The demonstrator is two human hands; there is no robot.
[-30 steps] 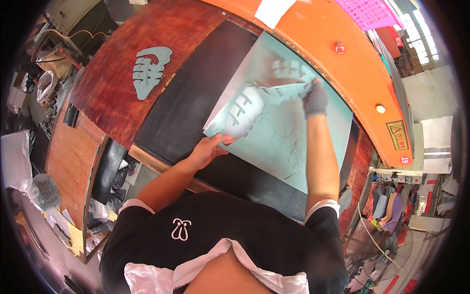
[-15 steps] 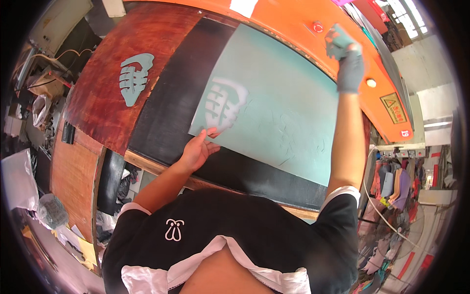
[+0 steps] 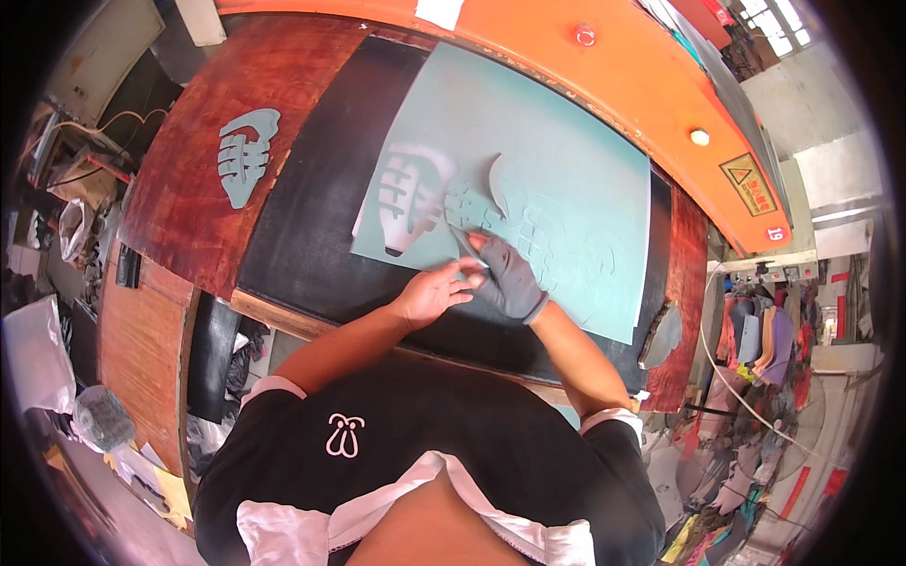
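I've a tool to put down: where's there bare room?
Bare: the red board beyond the cut piece, and the black strip between that board and the green sheet. Crowded: the sheet's near edge, by the left hand and gloved right hand.

1. You are wearing a black shirt (image 3: 444, 401) with short sleeves (image 3: 615, 464).
2. White cuffs (image 3: 612, 421) are edging both sleeves, standing out against the dark cloth.
3. A white collar (image 3: 285, 530) is framing your neck opening, its two wide flaps spreading left and right.
4. A small white line drawing (image 3: 331, 438) is marking the shirt toward your left, showing two long loops with curls above.
5. Your right hand (image 3: 505, 281) is wearing a grey glove (image 3: 519, 294) that is leaving a fingertip uncovered.
6. Your left hand (image 3: 432, 296) is showing bare.
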